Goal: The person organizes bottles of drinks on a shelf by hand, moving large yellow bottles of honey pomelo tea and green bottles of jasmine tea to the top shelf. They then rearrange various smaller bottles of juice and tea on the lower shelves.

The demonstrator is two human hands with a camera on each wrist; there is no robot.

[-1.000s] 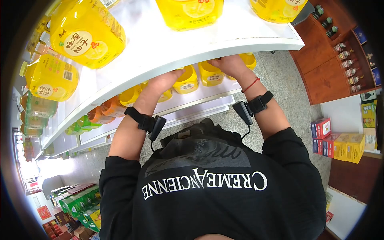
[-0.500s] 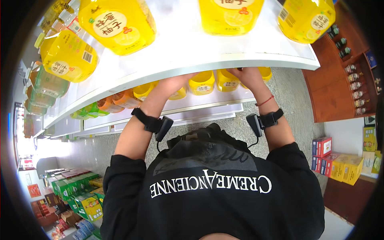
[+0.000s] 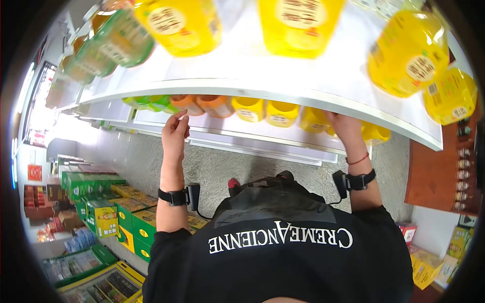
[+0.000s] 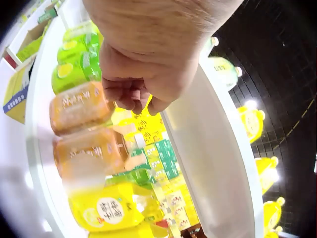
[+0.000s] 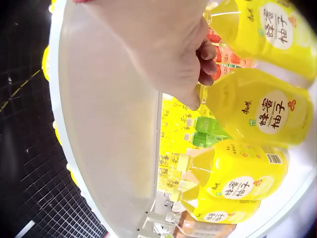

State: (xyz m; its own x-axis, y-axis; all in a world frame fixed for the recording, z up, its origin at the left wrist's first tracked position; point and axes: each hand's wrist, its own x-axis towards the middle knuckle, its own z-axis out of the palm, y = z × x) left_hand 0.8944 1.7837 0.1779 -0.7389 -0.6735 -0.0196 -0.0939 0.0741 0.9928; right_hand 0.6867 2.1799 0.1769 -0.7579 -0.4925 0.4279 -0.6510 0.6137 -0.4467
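Note:
In the head view the left hand is raised in front of the lower shelf, near an orange bottle. The left wrist view shows its fingers loosely curled, with nothing visible in them, beside the neck end of another orange bottle. Under the upper shelf, the right hand reaches in among yellow bottles. From the right wrist, the right hand grips the neck end of a yellow bottle, its cap mostly covered by the fingers. More yellow bottles stand beside it.
The upper shelf's front edge overhangs the lower row; large yellow bottles stand on it. Green bottles are at the lower row's left end. Green cartons are stacked at left, and a wooden cabinet stands at right.
The left hand has come out from under the upper shelf and moved left, from the yellow bottles to the orange ones. The right hand remains under the shelf, and the head view has shifted.

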